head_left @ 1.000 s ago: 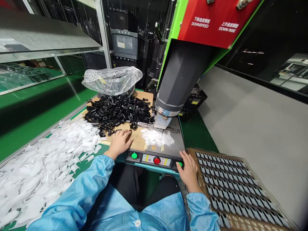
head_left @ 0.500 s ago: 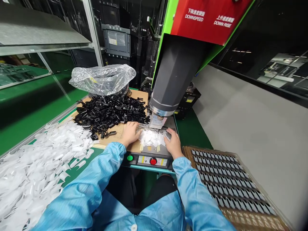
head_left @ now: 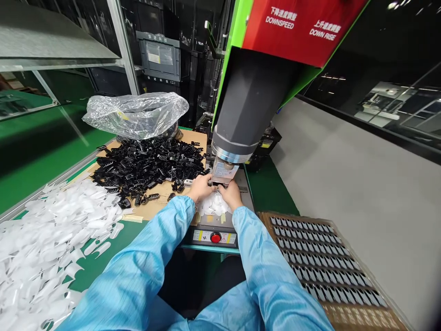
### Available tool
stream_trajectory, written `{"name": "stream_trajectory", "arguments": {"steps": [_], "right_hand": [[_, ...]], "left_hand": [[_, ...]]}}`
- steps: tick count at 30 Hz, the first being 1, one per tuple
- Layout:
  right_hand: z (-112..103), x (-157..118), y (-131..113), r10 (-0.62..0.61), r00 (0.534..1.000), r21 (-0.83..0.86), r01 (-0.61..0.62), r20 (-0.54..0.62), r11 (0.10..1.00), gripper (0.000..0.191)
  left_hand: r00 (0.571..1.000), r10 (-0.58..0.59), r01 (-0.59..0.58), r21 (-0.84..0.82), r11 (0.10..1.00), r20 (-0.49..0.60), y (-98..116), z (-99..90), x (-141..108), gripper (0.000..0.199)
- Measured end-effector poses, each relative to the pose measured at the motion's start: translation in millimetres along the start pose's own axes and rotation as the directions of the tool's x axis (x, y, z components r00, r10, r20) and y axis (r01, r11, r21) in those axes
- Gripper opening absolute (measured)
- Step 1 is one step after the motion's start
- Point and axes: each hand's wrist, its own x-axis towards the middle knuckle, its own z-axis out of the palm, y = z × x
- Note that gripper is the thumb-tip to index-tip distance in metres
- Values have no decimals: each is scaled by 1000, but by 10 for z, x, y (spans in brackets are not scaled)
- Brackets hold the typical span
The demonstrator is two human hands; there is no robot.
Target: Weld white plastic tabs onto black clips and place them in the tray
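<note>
Both hands meet at the base of the press, right under its clear horn-like tool block [head_left: 225, 170]. From the left comes my left hand [head_left: 200, 187], its fingers closed around the near edge of a small black plastic part [head_left: 216, 185]. Opposite it, my right hand [head_left: 232, 195] has its thumb and fingers closed at the same part. Fingers and the tool hide most of that part. Just in front of the hands lies a small heap of thin white plastic pieces [head_left: 214, 205] on the metal base [head_left: 225, 225].
Left of the hands, black plastic parts [head_left: 148, 163] are heaped on cardboard beneath a clear bag [head_left: 138, 112]. A large pile of white pieces [head_left: 51, 239] covers the table's left. A red button [head_left: 216, 237] sits on the press front. At right stands a tray [head_left: 324, 257] with rows of parts.
My hands have moved inward and forward from either side of the white heap to under the press tool. The right hand has brought a dark part with it. The view has shifted slightly.
</note>
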Motion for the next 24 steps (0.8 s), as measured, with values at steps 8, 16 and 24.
{"name": "stream_trajectory", "arguments": {"steps": [8,16,24], "right_hand": [[-145,-367,-179,160,986,447,-127,-38,886,38],[-134,-1657,-325,105,993,712,-109,51,694,42],[-88,-2172,-385,98,991,702,-134,92,699,36]], "left_hand": [[999,-38,38,-344,938,5,59,-50,-336,39],[981,-138,193,-806,559,139,152,89,-1666,52],[971,-213,210,-823,528,111,95,208,-2225,49]]}}
